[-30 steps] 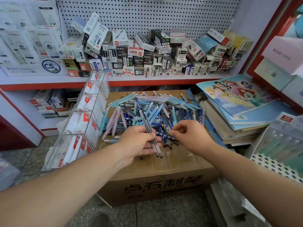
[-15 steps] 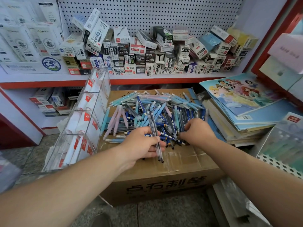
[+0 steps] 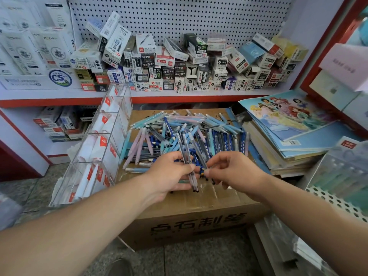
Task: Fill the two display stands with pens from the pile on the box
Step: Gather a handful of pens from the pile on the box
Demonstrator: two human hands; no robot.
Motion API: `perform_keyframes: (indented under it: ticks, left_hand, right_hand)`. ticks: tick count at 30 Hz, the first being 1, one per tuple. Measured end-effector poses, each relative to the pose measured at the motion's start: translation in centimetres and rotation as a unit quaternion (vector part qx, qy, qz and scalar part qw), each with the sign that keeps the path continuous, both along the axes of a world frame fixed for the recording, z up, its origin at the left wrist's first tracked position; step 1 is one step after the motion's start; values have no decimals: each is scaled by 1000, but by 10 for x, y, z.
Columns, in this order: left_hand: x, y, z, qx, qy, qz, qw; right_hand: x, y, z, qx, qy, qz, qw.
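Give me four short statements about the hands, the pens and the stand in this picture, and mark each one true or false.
1. The left hand holds several pens. True.
2. The clear stand is to the right of the cardboard box. False: it is to the box's left.
3. The pile of pens lies on top of the box. True.
4. The right hand rests on the notebooks. False: it pinches a pen at the pile's near edge, close to the left hand.
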State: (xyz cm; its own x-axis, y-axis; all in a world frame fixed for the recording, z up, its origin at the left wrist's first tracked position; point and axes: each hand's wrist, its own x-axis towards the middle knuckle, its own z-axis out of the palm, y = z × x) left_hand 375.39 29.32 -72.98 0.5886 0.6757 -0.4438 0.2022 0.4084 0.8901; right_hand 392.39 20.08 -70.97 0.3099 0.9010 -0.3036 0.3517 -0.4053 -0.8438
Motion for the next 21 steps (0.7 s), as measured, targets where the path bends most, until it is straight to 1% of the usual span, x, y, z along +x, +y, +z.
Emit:
perform_keyframes:
  ticks: [5, 9, 15, 17, 18, 19, 21]
  left_hand:
    - [6, -2, 0, -14, -23, 22, 999]
    - [8, -2, -2, -16, -14, 23, 1000]
    - [10, 0, -5, 3, -10, 28, 1000]
    - [11, 2, -5, 12, -5, 23, 1000]
    - [11, 2, -5, 14, 1, 18, 1000]
    - [11, 2, -5, 15, 6, 15, 1000]
    - [10, 2, -5, 9, 9, 10, 1000]
  right_hand:
    - [-13, -5, -3, 29, -10, 9, 1000]
    - [-12, -5, -5, 54, -33, 26, 998]
    - [-10, -3, -5, 54, -41, 76, 995]
    - [0, 0, -3, 48, -49, 55, 996]
    - [10, 2, -4, 45, -75, 27, 996]
    - [21, 5, -7, 42, -126, -5, 991]
    - [42, 10, -15, 28, -240, -52, 969]
